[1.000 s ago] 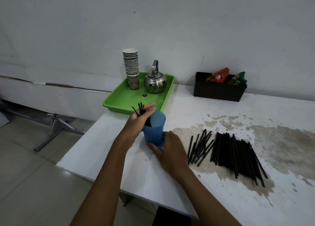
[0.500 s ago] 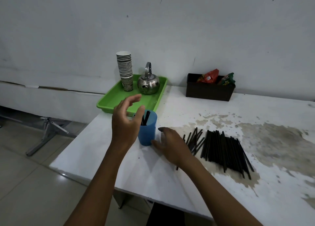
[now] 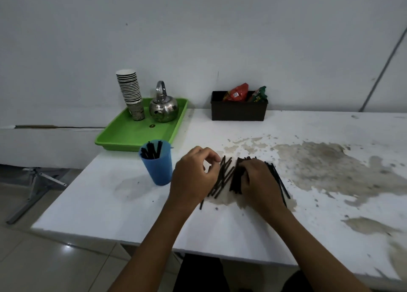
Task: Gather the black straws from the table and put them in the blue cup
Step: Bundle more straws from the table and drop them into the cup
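Both hands now leave the blue cup (image 3: 157, 167): right hand (image 3: 258, 179) grips black straws (image 3: 236, 178); left hand (image 3: 193, 177), fingers curled, hovers empty.

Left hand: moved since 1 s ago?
Yes. The left hand was over the blue cup rim; it now sits right of the cup, over the black straws on the table.

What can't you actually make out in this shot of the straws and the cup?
- Head view: the right hand covers the middle of the straw pile, so its grip and the straw count are hidden.
- The blue cup wall hides the lower ends of the straws inside.
- The packets in the black box carry print too small to read.
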Available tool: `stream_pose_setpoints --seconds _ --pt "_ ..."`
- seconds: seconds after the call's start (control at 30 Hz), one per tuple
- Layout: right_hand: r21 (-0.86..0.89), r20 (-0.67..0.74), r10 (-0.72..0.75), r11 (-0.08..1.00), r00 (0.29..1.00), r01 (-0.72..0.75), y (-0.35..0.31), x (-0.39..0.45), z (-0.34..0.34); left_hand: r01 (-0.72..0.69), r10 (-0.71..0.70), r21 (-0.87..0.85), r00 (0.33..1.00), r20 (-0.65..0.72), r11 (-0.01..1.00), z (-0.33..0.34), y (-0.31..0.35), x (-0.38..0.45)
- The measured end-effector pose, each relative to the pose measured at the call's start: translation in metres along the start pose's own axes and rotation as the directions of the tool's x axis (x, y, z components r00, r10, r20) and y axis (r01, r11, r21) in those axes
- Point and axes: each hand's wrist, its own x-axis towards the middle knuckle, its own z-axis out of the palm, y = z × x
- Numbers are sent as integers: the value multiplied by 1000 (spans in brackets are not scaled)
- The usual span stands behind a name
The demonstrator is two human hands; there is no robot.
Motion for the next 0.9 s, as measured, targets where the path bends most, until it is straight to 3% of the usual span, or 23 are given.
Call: stream_pose_setpoints --seconds 0.13,0.27,0.4,0.47,0.67,0.9 --pt "-52 -8 115 992 993 -116 45 -15 -18 205 -206 25 949 237 978 44 19 -4" --pt "-11 -43 155 988 987 -155 51 -12 -16 265 -276 78 931 238 961 60 18 7" --pt "257 -58 276 933 959 -253 55 -13 -15 278 -311 157 913 263 948 79 30 17" --pt "312 -52 316 906 947 -286 57 -14 -19 289 -333 191 901 276 938 86 41 20" --pt "249 10 316 918 949 -308 60 -15 -18 312 -385 255 863 326 915 96 51 27" --pt "259 -2 319 915 948 -308 62 -15 -17 436 -459 153 795 397 887 102 43 35"
